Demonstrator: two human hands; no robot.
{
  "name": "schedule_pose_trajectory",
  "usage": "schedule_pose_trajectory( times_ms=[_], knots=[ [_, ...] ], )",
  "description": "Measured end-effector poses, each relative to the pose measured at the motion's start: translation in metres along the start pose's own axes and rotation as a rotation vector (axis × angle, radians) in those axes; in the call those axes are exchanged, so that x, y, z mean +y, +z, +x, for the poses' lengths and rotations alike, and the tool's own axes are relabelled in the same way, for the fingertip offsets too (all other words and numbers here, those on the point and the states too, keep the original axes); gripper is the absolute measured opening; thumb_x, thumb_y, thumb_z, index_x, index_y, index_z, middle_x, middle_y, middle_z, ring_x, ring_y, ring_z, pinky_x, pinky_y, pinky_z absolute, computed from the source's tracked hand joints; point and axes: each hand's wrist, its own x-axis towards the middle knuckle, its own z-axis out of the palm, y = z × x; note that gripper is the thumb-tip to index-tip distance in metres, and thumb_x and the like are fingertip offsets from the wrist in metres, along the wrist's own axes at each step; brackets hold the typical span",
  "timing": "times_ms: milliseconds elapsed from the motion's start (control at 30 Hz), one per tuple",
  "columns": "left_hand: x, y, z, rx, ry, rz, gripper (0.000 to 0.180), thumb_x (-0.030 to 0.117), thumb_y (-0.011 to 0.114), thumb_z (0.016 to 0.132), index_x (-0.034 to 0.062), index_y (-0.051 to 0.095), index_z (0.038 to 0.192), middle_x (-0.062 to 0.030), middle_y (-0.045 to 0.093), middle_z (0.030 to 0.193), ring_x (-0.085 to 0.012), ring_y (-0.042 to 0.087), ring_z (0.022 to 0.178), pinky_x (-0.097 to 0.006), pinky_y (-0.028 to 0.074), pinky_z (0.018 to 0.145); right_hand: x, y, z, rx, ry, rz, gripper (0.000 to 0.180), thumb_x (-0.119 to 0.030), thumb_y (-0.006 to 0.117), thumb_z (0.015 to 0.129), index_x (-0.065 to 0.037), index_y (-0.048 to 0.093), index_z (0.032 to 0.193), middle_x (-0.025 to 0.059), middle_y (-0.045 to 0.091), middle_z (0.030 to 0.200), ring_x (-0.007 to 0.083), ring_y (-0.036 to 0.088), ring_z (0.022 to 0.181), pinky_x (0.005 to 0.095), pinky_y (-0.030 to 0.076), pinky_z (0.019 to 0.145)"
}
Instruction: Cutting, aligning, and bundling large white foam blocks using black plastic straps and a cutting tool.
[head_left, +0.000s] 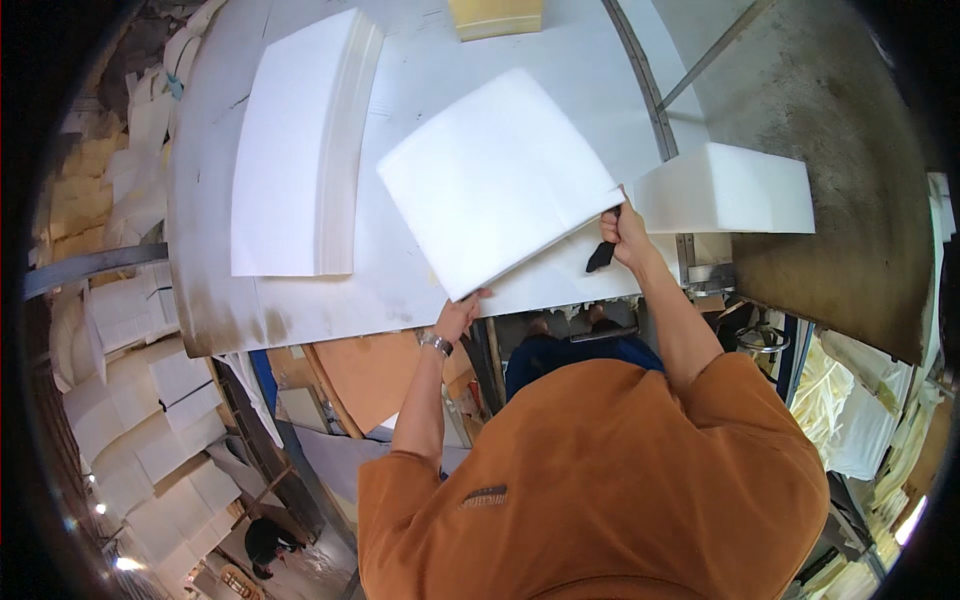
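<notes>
A squarish white foam block [500, 170] rests turned at an angle over the table, its near edge toward me. My left hand [460, 315] holds its near left corner, with fingertips curled along the edge; a wristwatch [436, 343] is on that wrist. My right hand [626, 236] is closed at the near right corner, around a black strap-like thing [600, 257] whose wider end hangs below the fingers. Whether the right fingers also grip the foam cannot be made out.
A tall stack of white sheets [290, 160] stands left on the pale table [210, 250]. Another white foam block [730, 190] sits at right, beside a metal rail [640, 75] and a stained panel [840, 150]. A yellowish block [495, 18] lies far back. A person [268, 545] is at lower left.
</notes>
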Motion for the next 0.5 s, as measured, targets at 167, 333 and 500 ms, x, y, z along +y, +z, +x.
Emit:
schedule_pose_trajectory(
  times_ms=[167, 333, 500],
  knots=[
    [0.092, 0.066, -0.08, -0.112, -0.007, 0.14, 0.072, 0.061, 0.03, 0.112, 0.0065, 0.078, 0.11, 0.0063, 0.037, 0.067, -0.0086, 0.035, 0.065, -0.026, 0.032, 0.064, -0.054, 0.159, -0.121, -0.042, -0.539, -0.207, 0.026, -0.034, 0.049, 0.113, -0.01, 0.051, 0.102, -0.0031, 0.041, 0.063, 0.0067, 0.031, 0.049, 0.0242, 0.021, 0.042],
    [0.16, 0.144, -0.16, -0.21, 0.098, -0.114, 0.091, 0.068, 0.019, 0.11, -0.004, 0.073, 0.094, 0.0073, 0.03, 0.058, -0.0078, 0.023, 0.053, -0.027, 0.022, 0.052, -0.066, 0.275, -0.199, -0.284, -0.742, -0.721, 0.03, -0.029, 0.051, 0.11, -0.003, 0.063, 0.1, 0.0004, 0.051, 0.064, 0.0104, 0.044, 0.054, 0.0286, 0.037, 0.052],
    [0.164, 0.166, -0.142, -0.216, -0.011, -0.468, 0.087, 0.074, 0.024, 0.107, -0.0023, 0.065, 0.093, 0.0079, 0.025, 0.058, -0.0072, 0.02, 0.052, -0.025, 0.018, 0.048, -0.054, 0.278, -0.106, -0.249, -0.843, -1.025, 0.042, -0.03, 0.048, 0.111, 0.0, 0.069, 0.091, 0.003, 0.058, 0.064, 0.0134, 0.053, 0.056, 0.0319, 0.047, 0.061]
  ],
)
